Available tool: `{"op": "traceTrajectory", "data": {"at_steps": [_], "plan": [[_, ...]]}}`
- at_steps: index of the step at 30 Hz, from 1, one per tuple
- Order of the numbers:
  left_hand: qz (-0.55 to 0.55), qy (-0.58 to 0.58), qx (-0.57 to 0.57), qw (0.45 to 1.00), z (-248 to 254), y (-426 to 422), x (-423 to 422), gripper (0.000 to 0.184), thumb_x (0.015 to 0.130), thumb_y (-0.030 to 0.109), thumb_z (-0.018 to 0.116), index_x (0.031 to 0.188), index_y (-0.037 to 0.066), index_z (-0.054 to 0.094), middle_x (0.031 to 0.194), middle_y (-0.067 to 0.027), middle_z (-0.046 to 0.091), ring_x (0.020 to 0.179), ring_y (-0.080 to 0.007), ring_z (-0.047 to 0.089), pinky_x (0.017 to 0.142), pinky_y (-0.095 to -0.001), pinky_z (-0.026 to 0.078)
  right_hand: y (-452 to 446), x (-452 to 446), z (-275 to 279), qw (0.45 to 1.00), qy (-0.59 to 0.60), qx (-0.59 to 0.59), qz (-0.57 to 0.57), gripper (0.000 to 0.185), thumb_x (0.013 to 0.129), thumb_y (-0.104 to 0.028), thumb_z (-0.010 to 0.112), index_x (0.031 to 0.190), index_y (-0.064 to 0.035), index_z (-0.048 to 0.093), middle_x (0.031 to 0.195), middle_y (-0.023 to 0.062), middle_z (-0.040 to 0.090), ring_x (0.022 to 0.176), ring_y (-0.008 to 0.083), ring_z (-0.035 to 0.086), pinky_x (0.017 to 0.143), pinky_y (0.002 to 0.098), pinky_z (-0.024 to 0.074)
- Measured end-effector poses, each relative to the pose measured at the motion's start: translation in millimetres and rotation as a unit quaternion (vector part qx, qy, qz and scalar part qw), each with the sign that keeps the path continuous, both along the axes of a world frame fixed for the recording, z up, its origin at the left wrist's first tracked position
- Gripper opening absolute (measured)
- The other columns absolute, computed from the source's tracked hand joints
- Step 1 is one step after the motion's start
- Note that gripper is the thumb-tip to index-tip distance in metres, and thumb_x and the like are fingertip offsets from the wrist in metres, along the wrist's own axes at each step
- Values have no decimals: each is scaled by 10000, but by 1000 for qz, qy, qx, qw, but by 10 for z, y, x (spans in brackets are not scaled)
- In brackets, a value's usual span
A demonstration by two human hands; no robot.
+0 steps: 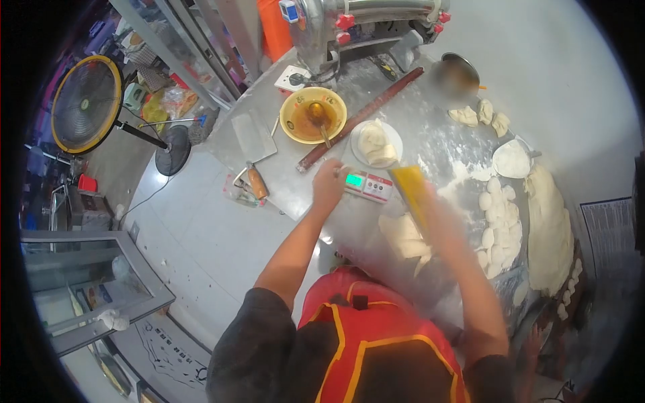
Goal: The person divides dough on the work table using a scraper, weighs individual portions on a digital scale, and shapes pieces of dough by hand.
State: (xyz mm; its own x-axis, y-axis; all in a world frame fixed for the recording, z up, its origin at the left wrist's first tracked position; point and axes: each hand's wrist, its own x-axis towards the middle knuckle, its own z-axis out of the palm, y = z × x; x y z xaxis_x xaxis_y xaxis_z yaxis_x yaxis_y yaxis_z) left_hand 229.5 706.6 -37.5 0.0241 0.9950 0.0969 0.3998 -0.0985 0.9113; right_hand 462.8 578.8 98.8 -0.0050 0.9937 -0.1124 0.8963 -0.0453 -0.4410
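Note:
My right hand (441, 216), smeared by motion, grips a yellow dough scraper (411, 198) over a flattened piece of dough (402, 235) on the metal table. My left hand (328, 186) is curled at the left end of a kitchen scale (368, 186) with a lit green display; whether its fingers grip the scale is hidden. Just beyond the display, a white plate (358, 149) bears a lump of dough (376, 144). A yellow bowl (290, 131) of brown liquid with a ladle (318, 115) in it stands past my left hand.
A dark red rolling pin (363, 117) lies behind the plate. Several dough pieces (497, 221) and a long dough slab (547, 228) occupy the right side. At the back stands a metal machine (369, 30). A cleaver-like blade (254, 134) rests near the left edge; a fan (86, 104) stands beyond.

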Motion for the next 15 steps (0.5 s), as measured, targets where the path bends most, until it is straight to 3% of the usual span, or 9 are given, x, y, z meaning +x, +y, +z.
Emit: {"op": "traceTrajectory", "data": {"at_steps": [3, 5, 8, 14, 15], "plan": [[-30, -76, -140, 987, 107, -417, -243, 156, 844, 113, 567, 963, 16, 541, 749, -107, 615, 674, -208, 611, 632, -323, 482, -446, 104, 206, 992, 90, 55, -72, 599, 865, -20, 441, 1432, -111, 270, 1293, 240, 482, 1137, 384, 520, 942, 416, 425], [-47, -110, -190, 974, 28, -671, -322, 177, 849, 96, 539, 1005, 17, 514, 775, -93, 588, 706, -161, 592, 645, -294, 479, -665, 89, 259, 984, 116, 17, -132, 594, 871, -27, 429, 1435, -82, 252, 1334, 239, 442, 1180, 381, 489, 965, 394, 405], [-33, -356, -326, 875, 47, -985, -247, 209, 781, 65, 551, 981, 31, 498, 808, -54, 550, 709, -148, 557, 631, -262, 462, -881, 60, 227, 981, 117, 36, -152, 586, 879, -40, 420, 1437, -64, 242, 1339, 234, 444, 1188, 383, 485, 966, 381, 401], [-103, -364, -419, 825, -9, -1142, -4, 159, 824, 108, 536, 970, 44, 533, 810, -30, 550, 693, -101, 538, 612, -235, 444, -1010, 180, 226, 980, 122, 77, -138, 586, 877, -47, 421, 1436, -66, 244, 1322, 231, 466, 1144, 399, 515, 935, 386, 419], [-99, -301, -411, 855, 94, -1128, 16, 145, 834, 114, 528, 961, 46, 540, 794, -27, 549, 674, -94, 528, 593, -229, 435, -1020, 227, 212, 980, 123, 96, -121, 587, 876, -46, 422, 1436, -65, 245, 1318, 232, 469, 1136, 400, 520, 929, 388, 422]]}}
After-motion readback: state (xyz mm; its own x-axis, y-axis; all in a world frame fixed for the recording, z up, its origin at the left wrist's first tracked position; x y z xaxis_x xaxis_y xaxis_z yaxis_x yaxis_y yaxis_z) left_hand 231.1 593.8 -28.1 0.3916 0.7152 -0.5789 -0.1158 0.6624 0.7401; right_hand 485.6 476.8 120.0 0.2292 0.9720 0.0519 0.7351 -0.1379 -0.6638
